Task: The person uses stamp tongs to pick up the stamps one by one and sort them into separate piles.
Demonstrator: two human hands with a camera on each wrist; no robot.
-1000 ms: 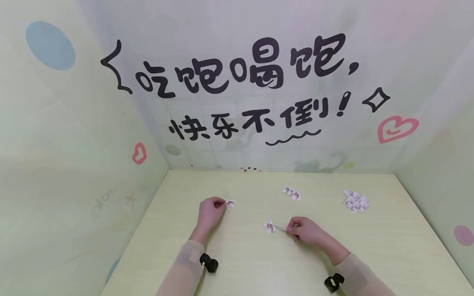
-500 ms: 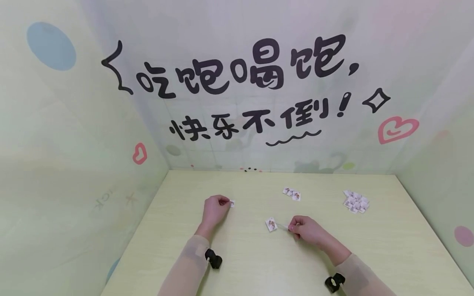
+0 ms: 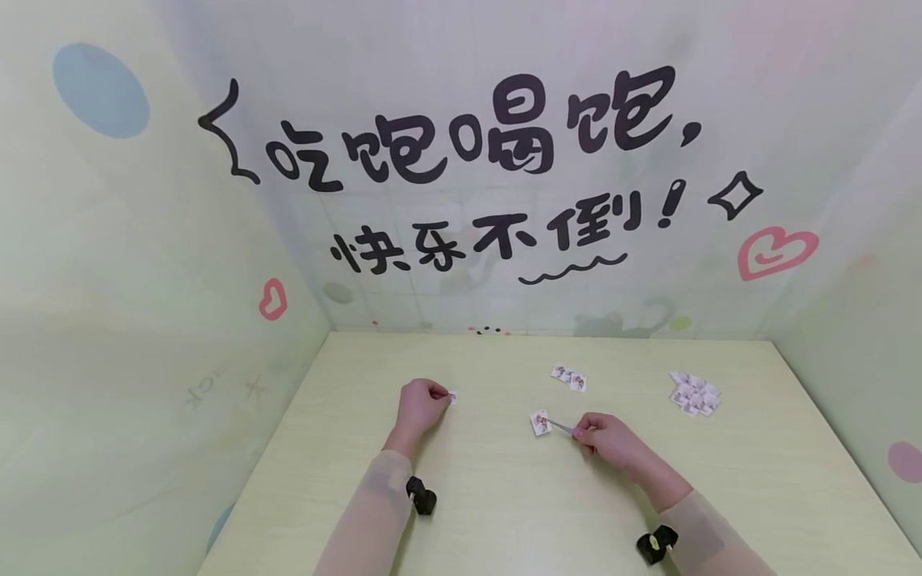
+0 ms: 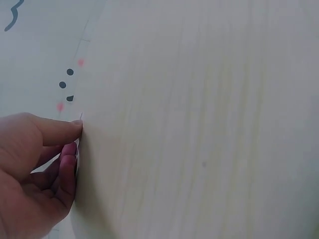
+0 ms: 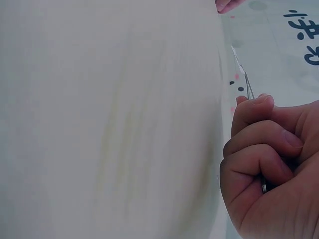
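Note:
In the head view my right hand [image 3: 608, 438] grips a pair of tweezers [image 3: 561, 426], also visible as slim metal tweezers [image 5: 248, 84] in the right wrist view. At their tips is a small white picture card [image 3: 541, 422] with a printed coloured figure. My left hand [image 3: 421, 408] is low over the table, its thumb and fingertips at another small picture card [image 3: 452, 398], mostly hidden by them. In the left wrist view a thin edge of that card [image 4: 81, 116] shows at the thumb tip of my left hand [image 4: 35, 172].
Several similar cards overlap in a short row [image 3: 569, 377] farther back. A heap of small cards [image 3: 695, 393] lies at the back right. The pale wooden table [image 3: 490, 496] meets printed cloth walls [image 3: 403, 296] at its back and sides.
My right hand has moved slightly back and right, carrying the card at the tweezers' tips. My left hand has shifted a little right, covering more of its card.

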